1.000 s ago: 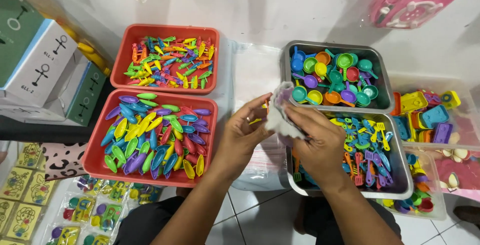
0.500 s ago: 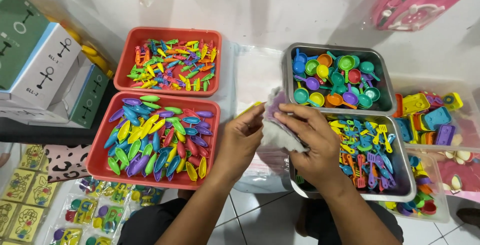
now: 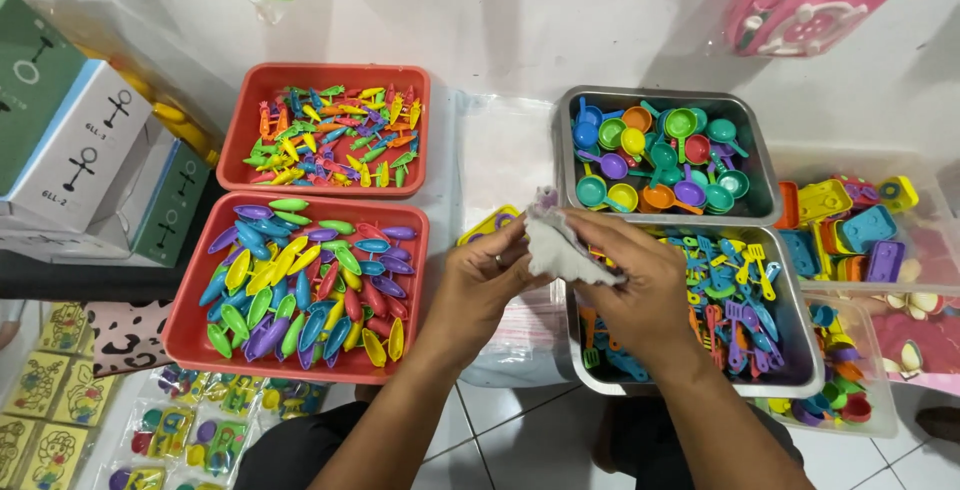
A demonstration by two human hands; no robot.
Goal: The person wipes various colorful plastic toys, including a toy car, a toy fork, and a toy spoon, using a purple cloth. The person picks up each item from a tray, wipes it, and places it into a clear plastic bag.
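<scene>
Both my hands hold a small crumpled clear plastic bag (image 3: 560, 250) between the trays. My left hand (image 3: 487, 290) pinches its left side, and a yellow toy piece (image 3: 487, 224) shows just above its fingers. My right hand (image 3: 640, 285) grips the bag's right side, hovering over a metal tray (image 3: 800, 370) of small toy utensils. To the left lies a red tray (image 3: 190, 335) of boat-shaped pieces.
A second red tray (image 3: 240, 130) with small colourful pieces sits at the back left. A metal tray (image 3: 760, 150) of toy pans is at the back right. Clear bins (image 3: 880, 420) of toys stand at the right. Boxes (image 3: 70, 150) are stacked at the left; packaged toys (image 3: 190, 435) lie below.
My hands and the bag have shifted slightly up and left, with the bag now pulled between both hands.
</scene>
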